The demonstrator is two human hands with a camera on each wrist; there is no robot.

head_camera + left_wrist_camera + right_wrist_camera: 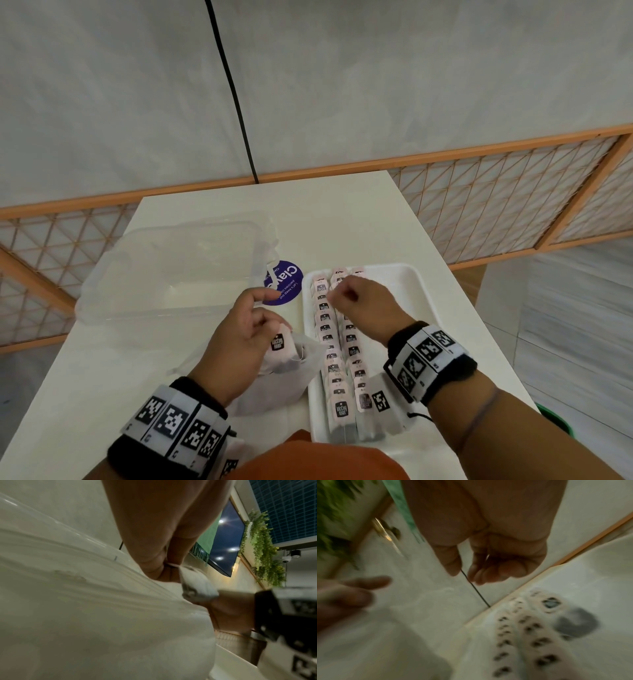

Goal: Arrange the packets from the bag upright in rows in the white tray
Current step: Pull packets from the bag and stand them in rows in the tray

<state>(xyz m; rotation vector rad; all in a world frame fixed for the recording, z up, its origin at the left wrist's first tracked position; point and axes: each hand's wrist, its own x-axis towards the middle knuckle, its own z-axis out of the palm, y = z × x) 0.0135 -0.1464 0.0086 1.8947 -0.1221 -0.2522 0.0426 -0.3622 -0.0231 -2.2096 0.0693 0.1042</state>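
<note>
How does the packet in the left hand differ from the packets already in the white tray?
The held packet is single, gripped over the bag by the left hand, outside the white tray; the tray packets stand in two rows. All share pink tags with dark logos.

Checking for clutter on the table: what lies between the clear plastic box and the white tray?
In the head view, a round purple sticker lies on the table between the clear box and the white tray.

Beside the fingers, pale pink paper packets fill a matt white foam tray; left of them, a thin translucent plastic bag and a glossy clear plastic box.
</note>
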